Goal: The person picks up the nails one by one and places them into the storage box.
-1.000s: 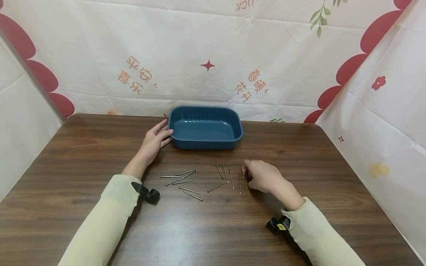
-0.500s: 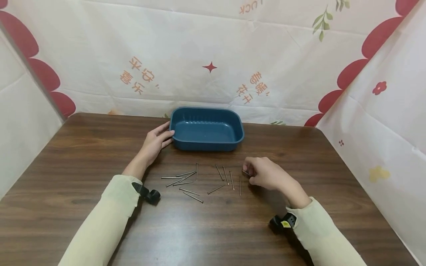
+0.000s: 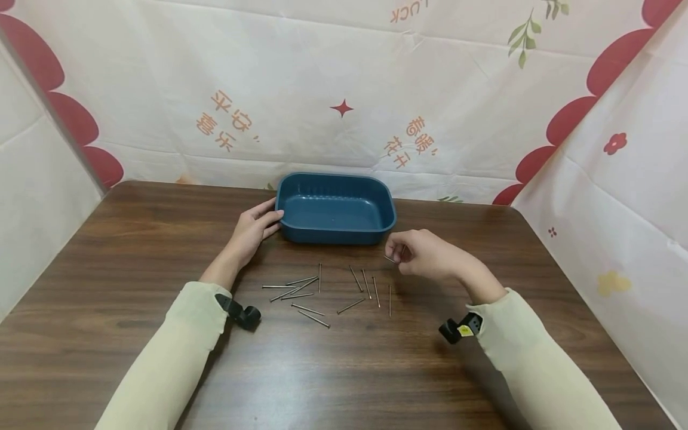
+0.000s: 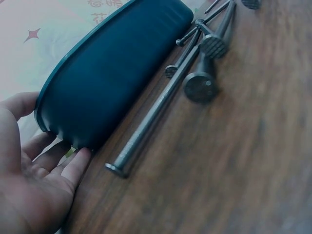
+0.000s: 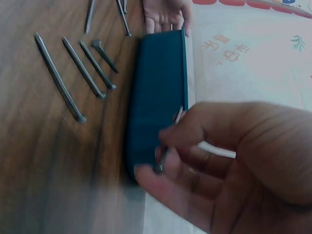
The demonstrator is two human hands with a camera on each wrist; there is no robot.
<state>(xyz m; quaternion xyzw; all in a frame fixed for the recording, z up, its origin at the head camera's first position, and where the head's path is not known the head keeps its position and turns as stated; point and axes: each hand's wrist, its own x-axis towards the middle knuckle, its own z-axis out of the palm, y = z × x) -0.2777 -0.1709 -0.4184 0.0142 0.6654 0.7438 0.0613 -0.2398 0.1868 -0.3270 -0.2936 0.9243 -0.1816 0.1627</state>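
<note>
Silver-grey metal nails (image 3: 314,319) with flat round heads lie in two loose groups on the dark brown wood-grain table (image 3: 258,382), between the person's forearms. Nearest, the pale yellow-green left sleeve (image 3: 161,358) and its matching right sleeve (image 3: 543,364) slant in over the table, a small black wrist camera (image 3: 239,312) strapped at each cuff. Past them, two nails slant side by side at the near end of the left group; farther up, four more lie crosswise, some overlapping, and another points away from the person at their right. The right group has one slanting nail nearest, then four roughly side by side.

Right of these and a little beyond, the right hand (image 3: 427,254) is lifted above the table, near the close right corner of the deep blue-teal plastic tray (image 3: 333,236). Its grip is together, one nail pinched between thumb and fingers. Slightly farther, the left hand (image 3: 247,236) holds the tray's left end, thumb at the rim and fingers against the outer wall. Rectangular, with rounded corners, the tray stands beyond the nails toward the table's far edge. Behind the table hangs a white cloth backdrop (image 3: 290,77) with red scalloped borders, orange characters and a red four-pointed star.
</note>
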